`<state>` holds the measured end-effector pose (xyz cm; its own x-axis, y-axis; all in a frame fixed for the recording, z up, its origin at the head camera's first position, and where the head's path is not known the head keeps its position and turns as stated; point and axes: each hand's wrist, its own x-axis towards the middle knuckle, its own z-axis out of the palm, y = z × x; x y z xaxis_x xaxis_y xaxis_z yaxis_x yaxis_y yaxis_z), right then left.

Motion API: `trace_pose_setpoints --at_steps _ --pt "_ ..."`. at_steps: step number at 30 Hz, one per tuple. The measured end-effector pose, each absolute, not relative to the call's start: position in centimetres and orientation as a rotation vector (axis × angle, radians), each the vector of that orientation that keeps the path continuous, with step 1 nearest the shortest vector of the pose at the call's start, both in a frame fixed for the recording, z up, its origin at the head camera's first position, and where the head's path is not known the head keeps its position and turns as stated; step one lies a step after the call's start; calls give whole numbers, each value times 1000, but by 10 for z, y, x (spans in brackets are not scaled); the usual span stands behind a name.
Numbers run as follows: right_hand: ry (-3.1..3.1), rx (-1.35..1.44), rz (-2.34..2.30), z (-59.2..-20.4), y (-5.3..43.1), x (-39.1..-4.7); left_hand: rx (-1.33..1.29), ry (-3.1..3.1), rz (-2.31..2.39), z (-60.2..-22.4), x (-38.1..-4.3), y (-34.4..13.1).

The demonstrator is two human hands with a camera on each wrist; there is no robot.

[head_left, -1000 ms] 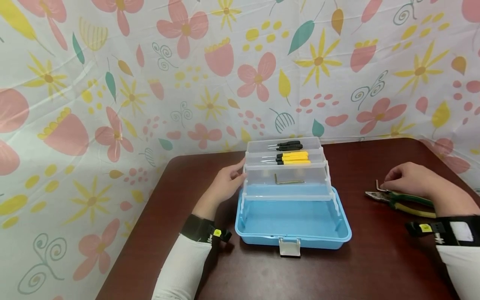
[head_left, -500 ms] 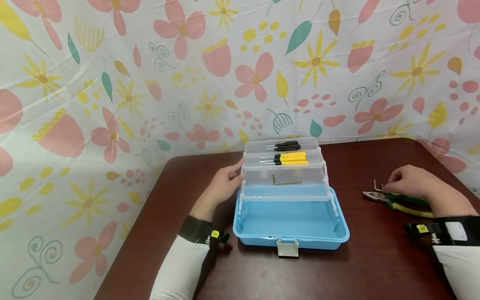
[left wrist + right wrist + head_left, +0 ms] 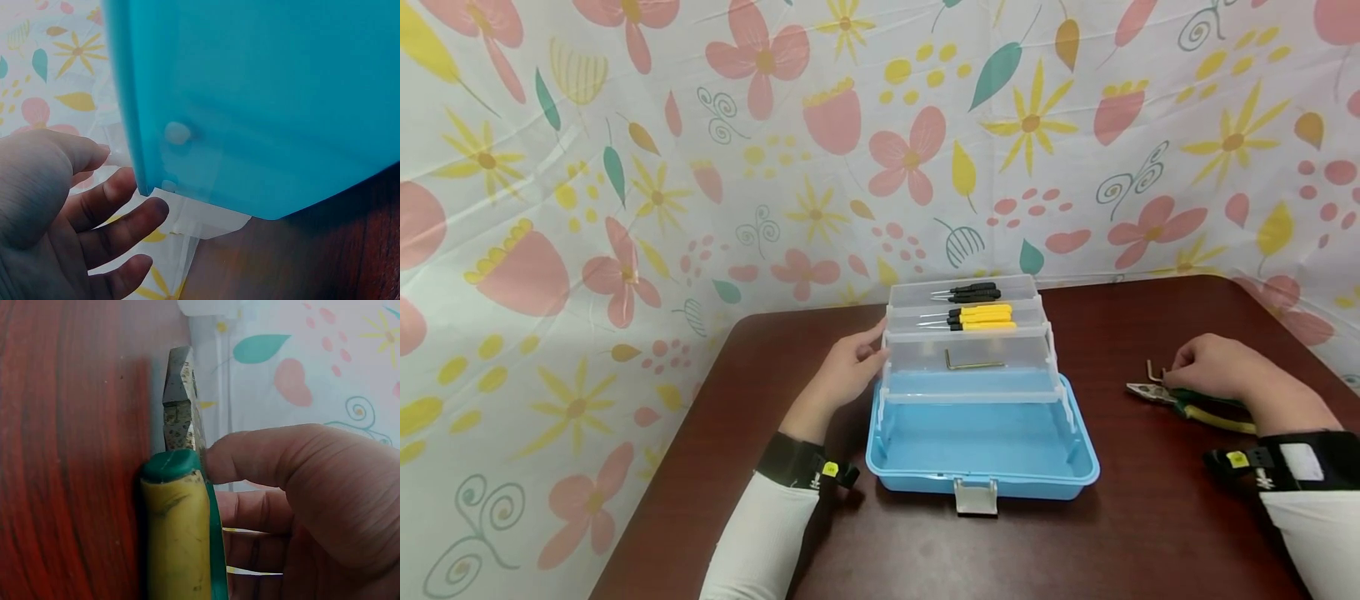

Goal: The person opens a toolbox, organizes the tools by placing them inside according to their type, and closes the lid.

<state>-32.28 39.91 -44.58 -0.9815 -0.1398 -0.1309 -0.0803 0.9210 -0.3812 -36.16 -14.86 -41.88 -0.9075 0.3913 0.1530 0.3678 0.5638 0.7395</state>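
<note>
A light-blue toolbox (image 3: 985, 479) stands open, its clear trays (image 3: 970, 383) stepped up at the back. My left hand (image 3: 846, 367) touches the trays' left side with thumb and index finger; in the left wrist view its other fingers are spread and loosely bent. To the right lie pliers (image 3: 1213, 417) with green-and-yellow handles. Over them my right hand (image 3: 1213, 367) pinches a small hex key (image 3: 1163, 374) at its fingertips, most of it hidden. Another hex key's bent end (image 3: 1150, 371) shows beside it. In the right wrist view my thumb is against the pliers (image 3: 178, 531).
Black-handled screwdrivers (image 3: 973, 293) lie in the top tray and yellow-handled ones (image 3: 981, 317) in the middle tray. A brass-coloured hex key (image 3: 973, 364) is in the lowest tray. The dark-red table (image 3: 910, 550) ends at a flowered cloth (image 3: 850, 167) behind.
The head view has shifted slightly. My right hand has moved a little down, and a second hex key end now shows beside its fingertips. My left hand stays at the trays.
</note>
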Motion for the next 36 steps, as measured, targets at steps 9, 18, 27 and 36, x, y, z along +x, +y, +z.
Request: trace_pose_setpoints --at_steps 9,18,27,36 --pt "2922 -173 -573 -446 393 -324 651 2768 1283 -419 -362 -149" --pt "2928 -186 -576 -449 393 -324 657 2777 1284 -420 -362 -148" --pt "2936 -202 -578 -448 395 -326 659 2782 1280 -419 -362 -149" --pt "2942 -200 -569 -446 398 -326 645 2775 1259 -419 -361 -148"
